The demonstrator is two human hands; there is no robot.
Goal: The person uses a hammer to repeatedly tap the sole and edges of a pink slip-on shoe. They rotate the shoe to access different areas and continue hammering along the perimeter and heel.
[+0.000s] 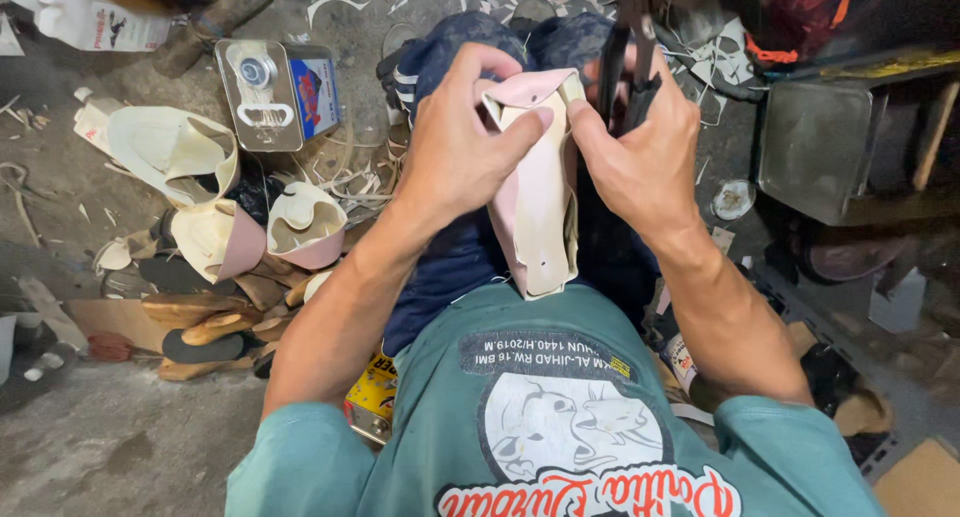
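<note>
Head view: pliers [628, 72] partly hidden behind right hand [640, 162], tips cut off at frame top. Left hand [465, 147] fingers pinch the pink-and-cream shoe upper [540, 192], smooth, folded, held over the lap. Right-hand fingers press its edge.

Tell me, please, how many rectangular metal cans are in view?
2: one silver can lying on the floor beyond the shoe uppers at upper left, one yellow can partly hidden under the left forearm. More may be hidden.
</note>
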